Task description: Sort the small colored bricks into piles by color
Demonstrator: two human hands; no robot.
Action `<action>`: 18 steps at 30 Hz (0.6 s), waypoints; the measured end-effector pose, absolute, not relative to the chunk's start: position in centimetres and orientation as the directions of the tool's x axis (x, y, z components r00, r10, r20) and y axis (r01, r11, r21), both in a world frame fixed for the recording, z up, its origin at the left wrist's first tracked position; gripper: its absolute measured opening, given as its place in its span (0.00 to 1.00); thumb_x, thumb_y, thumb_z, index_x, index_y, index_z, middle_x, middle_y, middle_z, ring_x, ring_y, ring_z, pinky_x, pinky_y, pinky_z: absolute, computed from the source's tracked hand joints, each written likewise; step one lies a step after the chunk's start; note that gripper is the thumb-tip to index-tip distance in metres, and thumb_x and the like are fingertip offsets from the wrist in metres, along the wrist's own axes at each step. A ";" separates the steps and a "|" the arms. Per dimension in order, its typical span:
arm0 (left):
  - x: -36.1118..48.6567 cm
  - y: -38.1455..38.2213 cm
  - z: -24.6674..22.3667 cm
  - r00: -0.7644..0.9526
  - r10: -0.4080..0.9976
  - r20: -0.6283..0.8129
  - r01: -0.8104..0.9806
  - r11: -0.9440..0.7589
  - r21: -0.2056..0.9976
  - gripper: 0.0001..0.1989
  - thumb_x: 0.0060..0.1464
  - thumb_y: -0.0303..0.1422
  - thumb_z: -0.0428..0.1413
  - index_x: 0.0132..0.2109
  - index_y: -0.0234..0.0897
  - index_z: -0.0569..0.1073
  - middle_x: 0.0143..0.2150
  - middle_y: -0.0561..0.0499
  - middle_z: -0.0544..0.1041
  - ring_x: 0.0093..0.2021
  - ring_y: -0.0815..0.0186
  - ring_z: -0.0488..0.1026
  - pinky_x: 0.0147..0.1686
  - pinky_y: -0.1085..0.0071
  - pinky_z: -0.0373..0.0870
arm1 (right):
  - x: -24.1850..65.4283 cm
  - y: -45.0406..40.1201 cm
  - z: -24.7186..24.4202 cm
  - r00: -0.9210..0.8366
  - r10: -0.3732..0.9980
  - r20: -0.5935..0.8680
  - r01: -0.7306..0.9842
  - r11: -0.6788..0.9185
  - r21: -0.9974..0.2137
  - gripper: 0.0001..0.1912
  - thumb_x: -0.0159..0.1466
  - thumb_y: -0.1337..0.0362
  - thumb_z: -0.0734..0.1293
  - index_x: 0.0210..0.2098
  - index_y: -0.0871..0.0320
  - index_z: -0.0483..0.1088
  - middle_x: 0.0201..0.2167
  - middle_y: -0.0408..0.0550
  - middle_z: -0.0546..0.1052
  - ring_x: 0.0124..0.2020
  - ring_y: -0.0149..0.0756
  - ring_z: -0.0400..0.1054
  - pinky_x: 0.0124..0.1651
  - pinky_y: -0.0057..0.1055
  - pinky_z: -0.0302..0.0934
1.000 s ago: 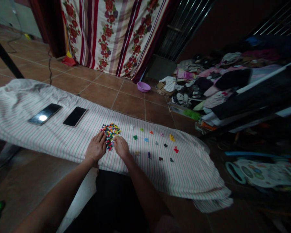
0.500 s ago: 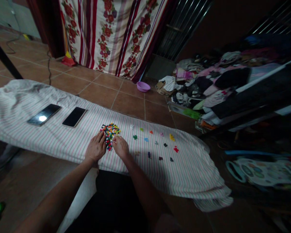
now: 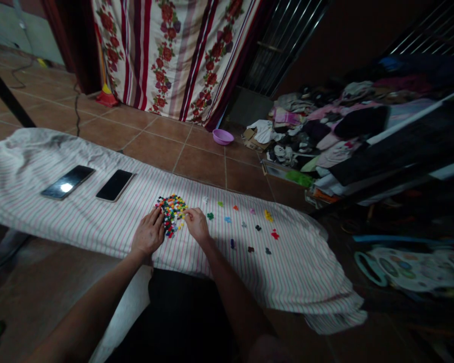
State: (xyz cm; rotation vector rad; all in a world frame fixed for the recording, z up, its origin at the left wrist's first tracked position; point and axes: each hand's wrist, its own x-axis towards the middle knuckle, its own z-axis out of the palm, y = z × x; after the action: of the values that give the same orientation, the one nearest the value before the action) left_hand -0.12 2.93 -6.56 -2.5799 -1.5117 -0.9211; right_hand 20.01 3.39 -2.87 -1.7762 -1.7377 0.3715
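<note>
Lying between flat left hand (image 3: 149, 233) and right grip (image 3: 197, 224) (can't tell if pinching) are colourful pieces (image 3: 175, 206).

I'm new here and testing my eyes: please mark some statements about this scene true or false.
1. The left hand and right hand are at the pile of coloured pieces. True.
2. Two phones lie on the striped cloth. True.
3. The phones are right of the pile. False: they are left of it.
4. A purple basin sits on the floor. True.
5. The left hand grips a phone. False: it lies by the pile.
</note>
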 end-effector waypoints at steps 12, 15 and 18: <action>-0.1 3.0 -6.6 0.370 0.773 0.515 0.793 -0.551 0.258 0.21 0.63 0.33 0.45 0.58 0.29 0.70 0.64 0.33 0.67 0.67 0.50 0.61 0.60 0.52 0.65 | 27.3 7.2 -2.3 0.362 0.911 0.195 0.828 -0.219 -0.516 0.16 0.59 0.75 0.61 0.42 0.57 0.74 0.37 0.47 0.78 0.38 0.34 0.70 0.45 0.28 0.62; -0.1 3.0 -6.7 0.368 0.773 0.517 0.795 -0.550 0.255 0.21 0.63 0.33 0.45 0.58 0.29 0.69 0.64 0.34 0.67 0.67 0.50 0.61 0.60 0.51 0.66 | 28.4 7.9 -2.5 0.408 0.900 0.156 0.827 -0.291 -0.482 0.15 0.59 0.76 0.62 0.41 0.58 0.74 0.37 0.48 0.78 0.38 0.34 0.72 0.44 0.27 0.62; 0.0 3.0 -6.9 0.360 0.770 0.527 0.797 -0.547 0.255 0.21 0.63 0.33 0.45 0.59 0.30 0.69 0.64 0.35 0.67 0.67 0.50 0.61 0.60 0.51 0.66 | 29.0 8.6 -2.6 0.401 0.906 0.138 0.842 -0.305 -0.445 0.14 0.59 0.77 0.62 0.40 0.58 0.74 0.38 0.48 0.79 0.39 0.34 0.73 0.44 0.27 0.63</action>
State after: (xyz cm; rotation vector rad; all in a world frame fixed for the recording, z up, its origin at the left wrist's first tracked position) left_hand -0.05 3.00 -6.86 -2.5530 -1.4724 -0.9508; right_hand 29.04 8.56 -2.57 -2.2140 -1.4942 0.1909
